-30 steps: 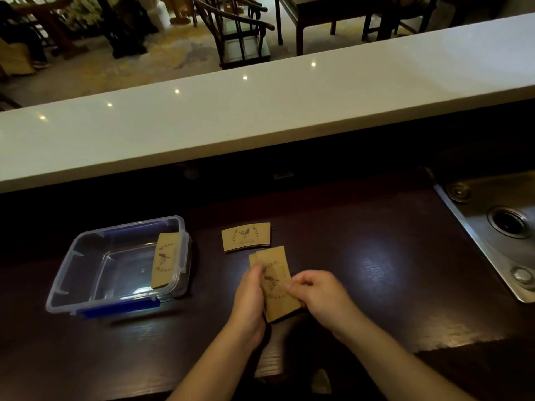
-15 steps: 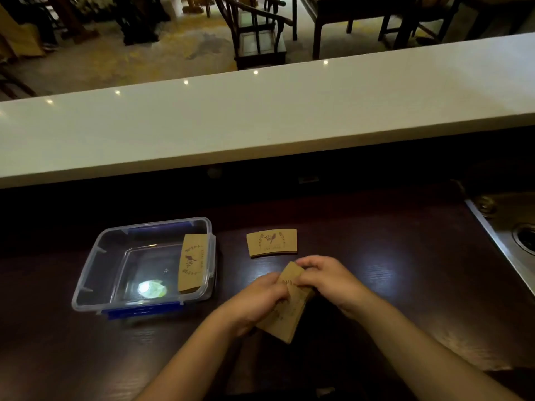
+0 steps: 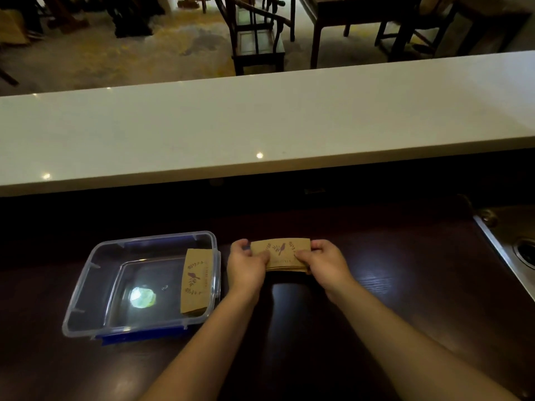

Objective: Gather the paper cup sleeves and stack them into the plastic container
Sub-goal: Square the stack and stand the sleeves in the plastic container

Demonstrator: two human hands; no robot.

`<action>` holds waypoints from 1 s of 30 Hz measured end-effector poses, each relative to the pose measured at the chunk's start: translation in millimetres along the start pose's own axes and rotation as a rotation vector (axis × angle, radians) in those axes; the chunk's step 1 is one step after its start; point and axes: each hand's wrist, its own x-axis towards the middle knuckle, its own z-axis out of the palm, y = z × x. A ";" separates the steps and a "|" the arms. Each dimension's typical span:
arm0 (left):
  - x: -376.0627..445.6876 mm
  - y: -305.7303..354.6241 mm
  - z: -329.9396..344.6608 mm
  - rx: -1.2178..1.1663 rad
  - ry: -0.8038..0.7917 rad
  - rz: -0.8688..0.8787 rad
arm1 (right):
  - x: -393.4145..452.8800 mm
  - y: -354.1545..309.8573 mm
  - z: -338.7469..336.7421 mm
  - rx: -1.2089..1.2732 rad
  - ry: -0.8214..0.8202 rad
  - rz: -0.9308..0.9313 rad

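I take this for a café or teahouse service bar. I stand behind a dark worktop with a white raised counter across twelve o'clock. A steel sink sits at three o'clock. Beyond the counter, wooden chairs and a table fill a seating room.
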 end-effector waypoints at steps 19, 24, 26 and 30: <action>41.4 -5.7 8.8 0.298 -0.078 -0.162 | 33.0 -15.5 13.4 -0.421 -0.081 0.073; 42.3 0.4 7.7 0.334 -0.140 -0.207 | 35.2 -18.7 5.4 -0.403 -0.150 0.113; 38.0 -0.5 6.0 0.342 -0.143 -0.200 | 34.0 -16.3 3.4 -0.425 -0.151 0.112; 28.7 -3.1 2.2 0.386 -0.164 -0.142 | 30.9 -12.9 -1.3 -0.557 -0.146 0.041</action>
